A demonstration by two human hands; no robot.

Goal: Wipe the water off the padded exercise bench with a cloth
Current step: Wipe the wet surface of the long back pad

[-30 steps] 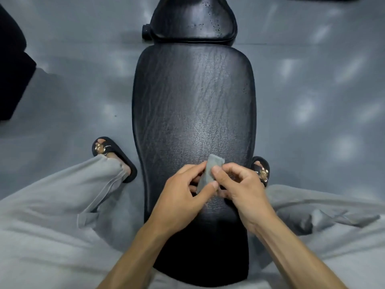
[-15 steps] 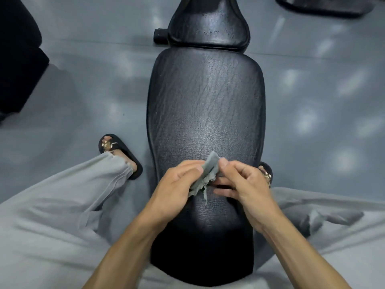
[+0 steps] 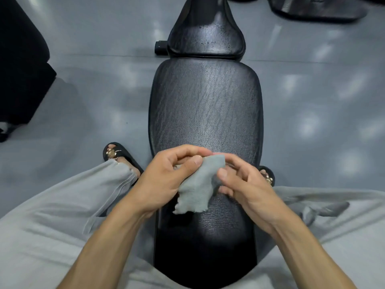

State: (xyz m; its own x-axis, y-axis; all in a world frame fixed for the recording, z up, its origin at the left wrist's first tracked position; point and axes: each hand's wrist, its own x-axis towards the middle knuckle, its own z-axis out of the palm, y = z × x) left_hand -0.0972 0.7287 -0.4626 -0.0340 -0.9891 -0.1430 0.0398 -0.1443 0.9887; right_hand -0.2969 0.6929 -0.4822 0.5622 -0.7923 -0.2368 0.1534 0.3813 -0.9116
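A black padded exercise bench (image 3: 205,105) runs away from me between my legs, with a smaller black pad (image 3: 205,36) at its far end that carries small water droplets. A small grey cloth (image 3: 198,188) hangs partly unfolded above the near part of the bench. My left hand (image 3: 164,180) pinches its upper left edge between thumb and fingers. My right hand (image 3: 243,184) holds its right edge, with the thumb on the cloth. The cloth's lower corner hangs free above the padding.
Grey trouser legs (image 3: 62,215) straddle the bench, with black sandals (image 3: 118,155) on a shiny grey floor (image 3: 312,122). A black object (image 3: 18,69) stands at the left, and another black padded piece (image 3: 316,7) lies at the top right.
The cloth was a narrow folded strip between both hands; it has opened into a wider hanging piece. The view has shifted so more of the far pad shows.
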